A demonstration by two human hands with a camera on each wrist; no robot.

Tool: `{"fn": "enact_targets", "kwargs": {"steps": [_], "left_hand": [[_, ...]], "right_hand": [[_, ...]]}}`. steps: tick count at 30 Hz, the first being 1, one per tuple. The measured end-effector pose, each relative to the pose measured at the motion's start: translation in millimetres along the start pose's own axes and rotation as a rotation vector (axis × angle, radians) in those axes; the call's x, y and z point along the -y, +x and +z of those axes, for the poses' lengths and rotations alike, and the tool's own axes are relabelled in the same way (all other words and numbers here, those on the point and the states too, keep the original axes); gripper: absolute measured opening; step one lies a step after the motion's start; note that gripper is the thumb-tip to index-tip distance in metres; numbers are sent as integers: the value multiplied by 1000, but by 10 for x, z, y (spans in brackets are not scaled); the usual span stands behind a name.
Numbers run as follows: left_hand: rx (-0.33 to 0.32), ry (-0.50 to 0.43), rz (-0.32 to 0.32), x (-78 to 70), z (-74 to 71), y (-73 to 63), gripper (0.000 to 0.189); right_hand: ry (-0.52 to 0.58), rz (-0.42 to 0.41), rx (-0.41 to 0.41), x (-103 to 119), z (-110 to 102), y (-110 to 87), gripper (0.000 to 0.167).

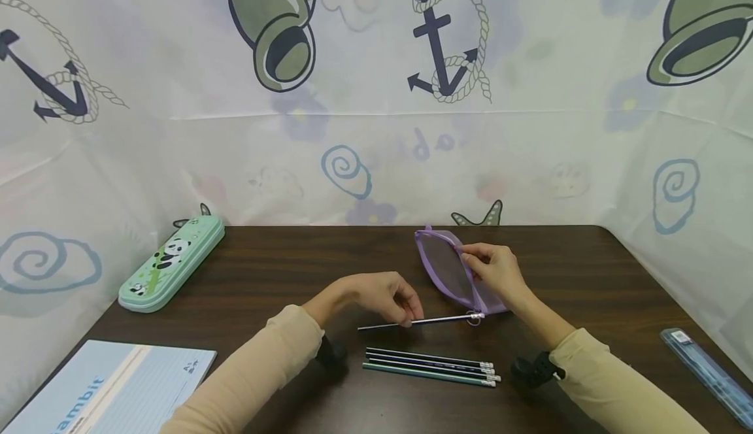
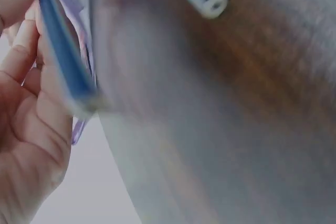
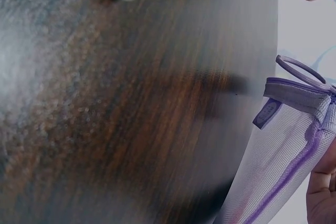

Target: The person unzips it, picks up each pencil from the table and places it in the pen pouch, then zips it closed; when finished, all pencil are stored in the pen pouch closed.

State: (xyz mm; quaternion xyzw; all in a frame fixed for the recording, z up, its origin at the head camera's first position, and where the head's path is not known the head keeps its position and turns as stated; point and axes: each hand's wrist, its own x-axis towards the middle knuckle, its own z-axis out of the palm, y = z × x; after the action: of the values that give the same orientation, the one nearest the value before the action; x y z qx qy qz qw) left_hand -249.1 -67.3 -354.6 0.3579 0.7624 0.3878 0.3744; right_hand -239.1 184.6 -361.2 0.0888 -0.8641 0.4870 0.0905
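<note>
My left hand (image 1: pixel 385 297) pinches a dark pencil (image 1: pixel 444 319) between thumb and fingertips. The pencil lies nearly level over the table, its eraser end pointing right toward the pouch's lower corner and ring. In the left wrist view the same pencil (image 2: pixel 65 51) looks blue and slants past the palm (image 2: pixel 37 135). A purple-edged mesh zipper pouch (image 1: pixel 447 267) gapes at its mouth. My right hand (image 1: pixel 497 270) grips the upper rim of that opening with thumb and fingers. The right wrist view shows the pouch's mesh side (image 3: pixel 289 145) and zipper ring (image 3: pixel 302 72).
Several pencils (image 1: pixel 429 365) lie side by side in front of my hands, erasers to the right. A mint panda pencil case (image 1: pixel 173 264) stands at the far left. A light-blue notebook (image 1: pixel 117 382) lies front left, and a slim blue packet (image 1: pixel 708 375) sits at the right edge.
</note>
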Motion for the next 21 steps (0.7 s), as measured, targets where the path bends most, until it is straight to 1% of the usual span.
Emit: {"fn": "enact_targets", "kwargs": {"steps": [3, 5, 7, 11, 14, 17, 21], "left_hand": [[-31, -111, -52, 6, -77, -47, 20], [-81, -190, -81, 27, -102, -50, 21], [-150, -284, -100, 57, -99, -20, 23], [-324, -575, -128, 105, -39, 123, 28], [-444, -763, -141, 99, 17, 260, 32], [-528, -874, -143, 65, 65, 395, 35], [-593, -947, -124, 3, 113, 554, 40]], "right_hand": [[-6, -2, 0, -5, 3, 1, 22], [-3, 2, 0, -9, 6, -3, 22], [-1, 7, 1, -16, 9, -5, 22], [2, 20, 0, -21, 19, -4, 22], [10, 19, 4, -18, 32, -1, 23], [25, 18, 13, -10, 44, -3, 23], [40, 13, 26, 5, 51, -6, 24]]}}
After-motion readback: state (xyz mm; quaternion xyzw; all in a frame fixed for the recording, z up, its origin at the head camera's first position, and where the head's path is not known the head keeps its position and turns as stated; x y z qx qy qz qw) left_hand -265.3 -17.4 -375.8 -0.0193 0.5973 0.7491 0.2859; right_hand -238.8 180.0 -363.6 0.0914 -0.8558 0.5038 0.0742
